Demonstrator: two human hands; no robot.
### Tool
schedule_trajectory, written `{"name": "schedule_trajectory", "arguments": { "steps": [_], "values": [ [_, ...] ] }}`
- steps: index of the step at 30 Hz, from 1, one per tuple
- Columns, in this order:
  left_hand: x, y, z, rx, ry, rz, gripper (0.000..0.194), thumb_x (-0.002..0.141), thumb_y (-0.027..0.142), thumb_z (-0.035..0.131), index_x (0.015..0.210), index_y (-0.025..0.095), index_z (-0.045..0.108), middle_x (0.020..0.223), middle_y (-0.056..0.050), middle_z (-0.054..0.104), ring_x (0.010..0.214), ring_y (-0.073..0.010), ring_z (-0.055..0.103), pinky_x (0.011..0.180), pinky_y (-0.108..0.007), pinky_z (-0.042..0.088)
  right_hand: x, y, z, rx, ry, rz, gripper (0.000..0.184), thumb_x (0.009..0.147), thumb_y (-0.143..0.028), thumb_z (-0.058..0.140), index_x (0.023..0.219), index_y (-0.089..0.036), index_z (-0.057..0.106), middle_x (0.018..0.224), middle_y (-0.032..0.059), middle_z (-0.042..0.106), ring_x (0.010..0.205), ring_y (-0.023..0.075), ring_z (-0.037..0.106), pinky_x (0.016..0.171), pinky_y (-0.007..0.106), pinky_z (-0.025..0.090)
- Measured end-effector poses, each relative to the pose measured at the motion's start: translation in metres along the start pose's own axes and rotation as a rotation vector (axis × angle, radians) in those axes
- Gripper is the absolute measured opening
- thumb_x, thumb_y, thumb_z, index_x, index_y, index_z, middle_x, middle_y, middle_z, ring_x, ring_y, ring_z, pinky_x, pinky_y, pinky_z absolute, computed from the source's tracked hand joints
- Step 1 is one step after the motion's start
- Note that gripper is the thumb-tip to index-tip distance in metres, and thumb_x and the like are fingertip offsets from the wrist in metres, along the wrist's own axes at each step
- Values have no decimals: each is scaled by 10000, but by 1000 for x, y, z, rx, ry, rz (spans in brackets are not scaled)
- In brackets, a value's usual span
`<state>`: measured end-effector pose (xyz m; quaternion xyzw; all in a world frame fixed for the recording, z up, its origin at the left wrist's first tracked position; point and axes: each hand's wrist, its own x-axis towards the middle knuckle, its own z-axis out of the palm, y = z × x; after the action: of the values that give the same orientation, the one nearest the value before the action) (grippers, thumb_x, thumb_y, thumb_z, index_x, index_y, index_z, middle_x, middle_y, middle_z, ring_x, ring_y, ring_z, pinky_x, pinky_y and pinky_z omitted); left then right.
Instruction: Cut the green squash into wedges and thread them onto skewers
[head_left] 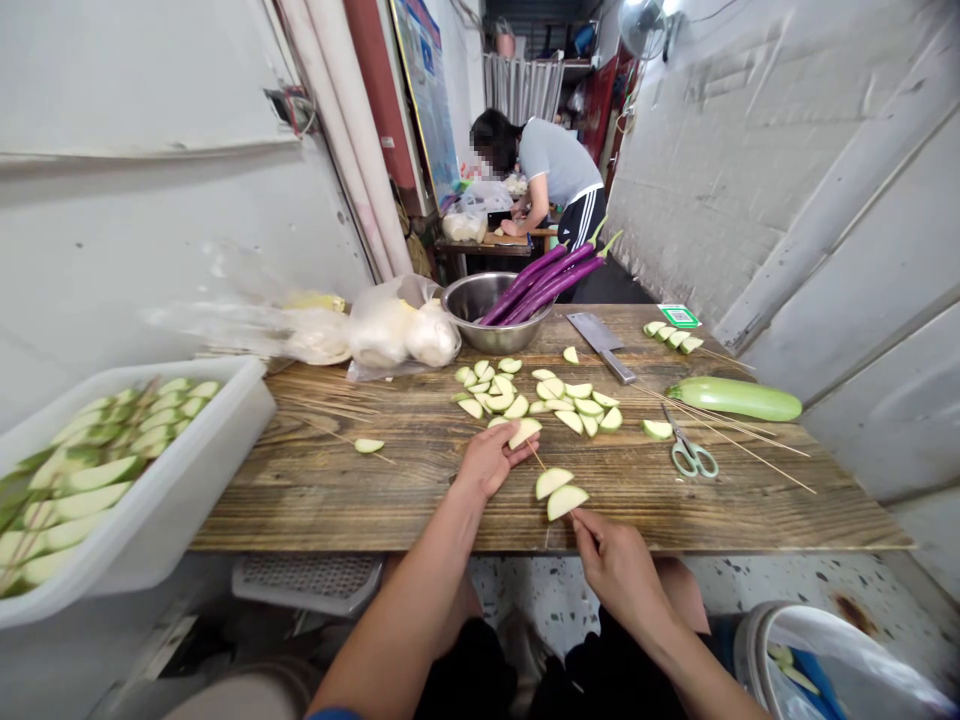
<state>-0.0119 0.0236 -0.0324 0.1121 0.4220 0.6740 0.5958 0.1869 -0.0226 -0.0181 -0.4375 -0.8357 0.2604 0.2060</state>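
My right hand [619,568] pinches the near end of a thin wooden skewer [535,455], which carries two half-round zucchini slices [568,502] with pale flesh and green rind. Above them, my left hand [484,465] is closed on another zucchini slice [525,432], at the skewer's far end; whether the tip has pierced it I cannot tell. Just beyond my left hand lies a loose pile of cut zucchini slices [570,405]. A single slice [368,446] rests by a skewer to the left.
A white bin [225,440] of skewered slices stands left. Behind the pile are bagged vegetables [405,335], a steel bowl [491,335] with purple eggplants [551,280], and a cleaver [604,345]. At right lie a whole zucchini [739,398] and scissors [691,455]. A person [559,165] bends over another table.
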Motion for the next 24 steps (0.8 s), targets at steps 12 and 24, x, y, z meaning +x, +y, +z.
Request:
{"name": "schedule_trajectory", "arguments": {
  "steps": [12, 24],
  "values": [
    [-1, 0, 1, 6, -24, 0, 83, 771, 93, 557, 764, 63, 634, 843, -132, 678, 762, -213, 655, 800, -419, 518, 3, -2, 1, -19, 6, 0, 324, 857, -242, 336, 829, -182, 653, 634, 41, 658, 538, 158, 592, 541, 219, 399],
    [0, 1, 2, -11, 1, -12, 78, 771, 76, 546, 755, 54, 619, 840, -143, 672, 760, -228, 659, 798, -439, 515, 7, -2, 2, -44, 12, -3, 343, 858, -247, 326, 894, -180, 660, 692, 57, 683, 607, 181, 634, 572, 230, 415]
  ]
}}
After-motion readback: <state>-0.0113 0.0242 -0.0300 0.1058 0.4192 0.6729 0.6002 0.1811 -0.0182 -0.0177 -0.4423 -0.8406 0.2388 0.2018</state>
